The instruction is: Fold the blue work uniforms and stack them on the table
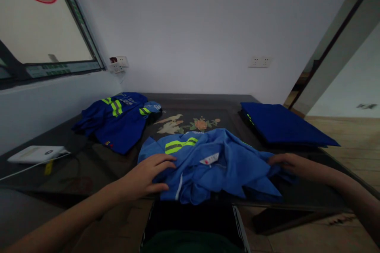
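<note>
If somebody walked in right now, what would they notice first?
Probably the crumpled light-blue garment at the front of the dark table, with its bright yellow-green stripe. Next might come the darker blue garment towards the back left and the flat blue bundle on the right. Between those two, pale birds and a pinkish flower decorate the tabletop.

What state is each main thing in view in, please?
Light blue garment, rumpled and loosely spread.
Left hand, open, resting on that garment's left side.
Right hand, fingers curled at its right edge; grip unclear.
Dark blue garment, loosely laid and creased.
Folded blue fabric, flat and smooth on top.
White device, lying flat.
Left wall sockets, something plugged in.
Right wall sockets, nothing plugged in.
</note>
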Available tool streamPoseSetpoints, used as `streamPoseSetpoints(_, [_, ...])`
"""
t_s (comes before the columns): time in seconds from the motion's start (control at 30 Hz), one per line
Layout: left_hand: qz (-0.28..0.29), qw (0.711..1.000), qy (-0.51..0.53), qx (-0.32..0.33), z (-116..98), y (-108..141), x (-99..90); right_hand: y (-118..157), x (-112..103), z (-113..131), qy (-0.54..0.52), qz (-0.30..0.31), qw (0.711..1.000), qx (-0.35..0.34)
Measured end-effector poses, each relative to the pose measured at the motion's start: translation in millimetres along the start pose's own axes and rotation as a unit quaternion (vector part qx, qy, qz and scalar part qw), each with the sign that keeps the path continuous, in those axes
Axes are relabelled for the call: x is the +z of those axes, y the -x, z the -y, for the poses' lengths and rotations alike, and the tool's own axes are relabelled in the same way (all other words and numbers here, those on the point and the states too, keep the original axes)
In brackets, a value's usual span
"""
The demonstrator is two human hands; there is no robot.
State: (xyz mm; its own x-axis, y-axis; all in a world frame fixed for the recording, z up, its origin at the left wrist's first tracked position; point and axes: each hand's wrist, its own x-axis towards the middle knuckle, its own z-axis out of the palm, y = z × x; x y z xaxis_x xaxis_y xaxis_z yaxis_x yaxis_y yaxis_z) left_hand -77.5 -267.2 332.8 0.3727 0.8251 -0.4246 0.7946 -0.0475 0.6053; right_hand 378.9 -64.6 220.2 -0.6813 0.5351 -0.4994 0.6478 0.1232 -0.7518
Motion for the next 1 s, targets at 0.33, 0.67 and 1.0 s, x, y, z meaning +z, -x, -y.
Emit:
streamPoseSetpoints(0.33, [0.066, 0.995, 0.062, -0.042, 21.7, 14.0, -1.0, -19.9, 25.1, 80.3, 0.004, 0.015, 0.999, -0.050])
streamPoseSetpoints(0.67, [0.002, 0.997, 0.053, -0.062, 41.7, -5.9, 27.6, -44.4, 90.2, 69.0, 0.113, 0.008, 0.992, -0.047])
streamPoseSetpoints(1.0, [-0.221, 0.904, 0.233, -0.283, 58.3, -11.1, -47.0, -18.1, 24.4, 103.3, -0.106, -0.113, 0.986, -0.067])
